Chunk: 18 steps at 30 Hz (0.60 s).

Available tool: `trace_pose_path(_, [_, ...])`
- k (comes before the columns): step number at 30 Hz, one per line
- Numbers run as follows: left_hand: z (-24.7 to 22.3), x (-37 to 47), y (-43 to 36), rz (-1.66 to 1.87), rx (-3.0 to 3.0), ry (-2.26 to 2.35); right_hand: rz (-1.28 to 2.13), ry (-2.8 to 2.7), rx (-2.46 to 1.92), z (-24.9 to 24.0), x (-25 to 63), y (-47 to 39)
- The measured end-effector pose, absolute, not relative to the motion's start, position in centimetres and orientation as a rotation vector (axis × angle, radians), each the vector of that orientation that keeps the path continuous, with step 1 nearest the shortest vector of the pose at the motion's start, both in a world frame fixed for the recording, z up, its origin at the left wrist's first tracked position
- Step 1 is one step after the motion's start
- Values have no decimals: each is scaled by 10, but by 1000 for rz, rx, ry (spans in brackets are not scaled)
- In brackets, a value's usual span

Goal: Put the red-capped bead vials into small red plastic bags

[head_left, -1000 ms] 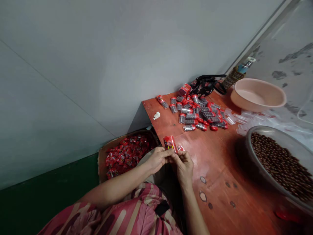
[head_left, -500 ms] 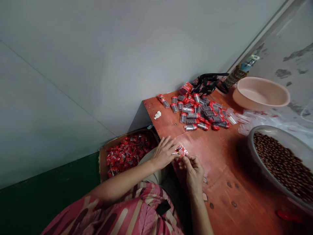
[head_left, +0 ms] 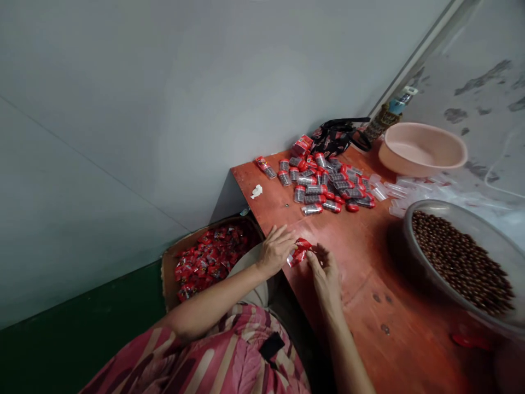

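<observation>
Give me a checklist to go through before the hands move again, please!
1. Right hand has its fingers at the shiny red wrapper: ok.
2. Left hand is pinching it too: cannot tell, but it is right at the wrapper's edge.
3. Something is inside the wrapper: cannot tell.
4. Pile of red-capped tubes is away from both hands: ok.
5. Table has no scraps: not ok, a crumpled white scrap lies near the edge.
</observation>
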State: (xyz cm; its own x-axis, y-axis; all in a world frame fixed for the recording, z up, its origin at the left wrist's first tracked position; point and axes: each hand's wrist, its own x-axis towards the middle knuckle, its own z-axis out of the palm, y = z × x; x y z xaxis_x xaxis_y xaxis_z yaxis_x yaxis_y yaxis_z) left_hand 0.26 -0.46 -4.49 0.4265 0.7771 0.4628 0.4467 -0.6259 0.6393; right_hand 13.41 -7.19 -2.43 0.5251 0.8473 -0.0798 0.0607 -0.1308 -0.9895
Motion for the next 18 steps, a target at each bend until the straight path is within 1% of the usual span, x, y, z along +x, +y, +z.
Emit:
trace_pose_path(3, [-29, 1, -10, 1089, 2149, 961, 951, -740, -1446, -17, 130, -60])
trace_pose_path(5, [-16, -2, -12, 1052, 1972, 942, 1038, -695, -1367, -8, 130, -52])
trace_pose_path(8, [-4, -9, -8, 882, 1611, 903, 1256, -760, -1291, 4, 136, -42])
trace_pose_path(11, [-4, -16, 0, 685, 1316, 803, 1490, -917, -1269, 11, 144, -31])
trace_pose_path(14, [-9, -17, 4, 604, 949, 771, 1552, -1024, -1296, 14, 149, -17])
trace_pose_path(18, [-17, -17, 1, 635, 552, 664, 1550, -1147, -1324, 17, 144, -5])
